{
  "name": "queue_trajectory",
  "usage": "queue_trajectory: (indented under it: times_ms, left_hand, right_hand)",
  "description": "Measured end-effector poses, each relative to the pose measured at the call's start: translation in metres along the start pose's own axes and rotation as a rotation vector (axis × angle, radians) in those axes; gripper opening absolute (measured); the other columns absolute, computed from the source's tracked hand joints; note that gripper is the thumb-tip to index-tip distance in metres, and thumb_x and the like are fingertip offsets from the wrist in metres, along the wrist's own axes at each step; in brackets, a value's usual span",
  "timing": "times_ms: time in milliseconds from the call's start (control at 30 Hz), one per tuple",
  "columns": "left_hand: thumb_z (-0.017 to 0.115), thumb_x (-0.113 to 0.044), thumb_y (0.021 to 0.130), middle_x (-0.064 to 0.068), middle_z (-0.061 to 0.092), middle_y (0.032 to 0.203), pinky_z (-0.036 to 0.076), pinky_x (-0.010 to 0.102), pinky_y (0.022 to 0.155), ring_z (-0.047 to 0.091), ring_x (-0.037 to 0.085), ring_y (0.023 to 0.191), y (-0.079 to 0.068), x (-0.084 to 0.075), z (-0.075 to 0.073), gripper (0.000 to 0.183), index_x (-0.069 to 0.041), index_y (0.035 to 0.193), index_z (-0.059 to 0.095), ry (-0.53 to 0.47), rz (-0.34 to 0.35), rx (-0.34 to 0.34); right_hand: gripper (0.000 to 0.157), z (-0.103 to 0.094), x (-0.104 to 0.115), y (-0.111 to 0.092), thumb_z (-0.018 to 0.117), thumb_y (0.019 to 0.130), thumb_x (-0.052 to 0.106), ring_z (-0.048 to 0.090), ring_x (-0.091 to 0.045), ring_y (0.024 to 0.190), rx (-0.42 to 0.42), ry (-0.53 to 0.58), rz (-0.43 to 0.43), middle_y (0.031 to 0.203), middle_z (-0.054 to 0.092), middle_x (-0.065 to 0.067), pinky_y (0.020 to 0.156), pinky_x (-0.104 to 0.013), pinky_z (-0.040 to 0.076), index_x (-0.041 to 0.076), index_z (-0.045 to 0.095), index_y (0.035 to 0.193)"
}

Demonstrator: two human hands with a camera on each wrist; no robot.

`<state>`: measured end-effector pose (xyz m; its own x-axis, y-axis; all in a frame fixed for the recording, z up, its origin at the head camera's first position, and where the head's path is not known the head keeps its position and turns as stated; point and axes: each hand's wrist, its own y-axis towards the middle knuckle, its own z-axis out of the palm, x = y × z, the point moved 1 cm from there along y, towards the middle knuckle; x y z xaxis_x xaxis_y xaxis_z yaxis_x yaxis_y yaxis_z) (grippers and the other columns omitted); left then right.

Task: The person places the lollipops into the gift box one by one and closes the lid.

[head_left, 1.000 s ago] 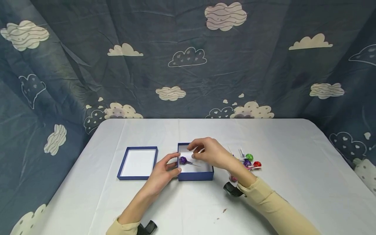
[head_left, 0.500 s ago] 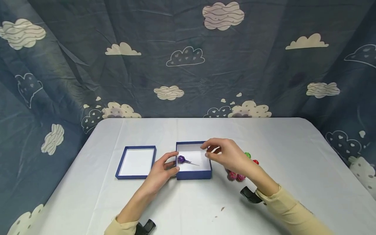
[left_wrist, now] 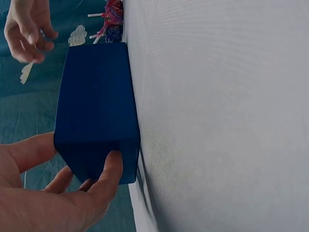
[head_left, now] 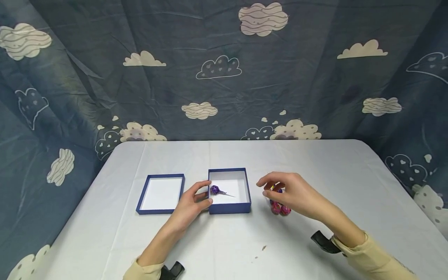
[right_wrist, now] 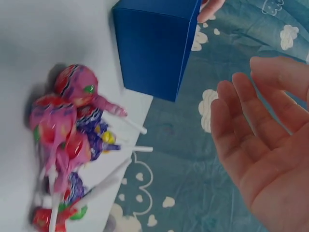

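A small dark blue box (head_left: 230, 209) with a white inside stands on the table, and a purple-wrapped lollipop (head_left: 215, 190) lies in it near the left wall. My left hand (head_left: 190, 202) holds the box by its left side. In the left wrist view, thumb and fingers (left_wrist: 112, 169) are spread over the box's end. My right hand (head_left: 294, 194) hovers to the right of the box with loosely bent fingers and holds nothing. Beneath it lies a pile of wrapped lollipops (head_left: 280, 209), partly hidden by the hand. The right wrist view shows pink, purple, red and green wrappers (right_wrist: 53, 118) with white sticks.
The blue-edged lid (head_left: 160, 211) lies with its white inside up, left of the box and close to my left hand. A white cloth covers the table (head_left: 168, 155). Small brown specks (head_left: 264, 247) lie near the front. Behind hangs a dark curtain (head_left: 157, 93) with cloud prints.
My right hand has left the space over the box and moved right, above the lollipop pile. The left hand stays at the box, and the lollipop inside lies as before.
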<state>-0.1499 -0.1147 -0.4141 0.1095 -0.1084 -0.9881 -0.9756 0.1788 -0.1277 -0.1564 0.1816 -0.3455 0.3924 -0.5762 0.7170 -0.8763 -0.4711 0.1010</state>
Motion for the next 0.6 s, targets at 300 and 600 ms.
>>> queue_trajectory:
  times_ms: [300,600]
  left_hand:
    - [0.066,-0.005,0.089,0.014,0.041,0.149,0.046,0.045,0.098,0.046,0.034,0.13,0.001,0.0,0.0,0.053,-0.011,0.14,0.052,-0.003,0.007,-0.004]
    - [0.066,-0.004,0.089,0.014,0.039,0.15,0.046,0.046,0.098,0.045,0.035,0.131,0.001,0.001,0.0,0.053,-0.01,0.14,0.052,-0.003,0.006,-0.008]
  right_hand:
    - [0.025,-0.008,-0.009,-0.027,0.07,0.088,0.002,0.063,-0.016,0.081,0.053,0.011,0.036,0.092,0.068,0.003,0.068,-0.03,0.055,0.018,0.071,0.106]
    - [0.02,-0.01,-0.028,-0.047,0.071,0.089,0.008,0.061,-0.009,0.087,0.073,-0.053,0.033,0.101,0.068,0.005,0.076,-0.031,0.053,0.018,0.072,0.106]
